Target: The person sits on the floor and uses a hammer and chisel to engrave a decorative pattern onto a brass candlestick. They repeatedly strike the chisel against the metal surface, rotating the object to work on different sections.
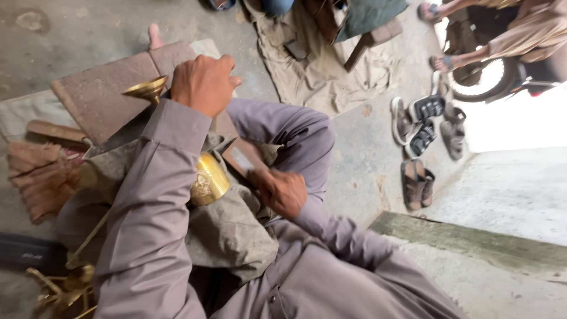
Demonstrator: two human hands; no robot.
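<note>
We judge the step in hand to be surface work on the brass vessel [208, 180]. It lies slantwise across our lap near the middle of the view, and its flared mouth [147, 88] points toward 11 o'clock. Our left hand [204, 82] is closed in a fist at that upper end, apparently clamping the neck just beside the flare, though the fingers themselves are hidden. Our right hand [283, 192], just to the 4 o'clock side of centre, grips a flat, dark rectangular tool [242, 159]. The tool's pale face is angled toward the vessel's round belly. We cannot tell whether tool and metal touch.

As we see it, the next stroke calls for a steady hold at the neck and the tool laid flat against a curved, slippery wall.

The belly is polished yellow metal with shallow engraved figures and looks hard and glossy. Under it lies a grimy, rumpled lap cloth [236, 236], which should cushion it. A reddish-brown slab [106, 97] lies at 10 o'clock, matte and flat-edged. Thin brass pieces [65, 289] lie at 7 o'clock, and sandals [422, 142] at 3 o'clock on rough concrete.
</note>
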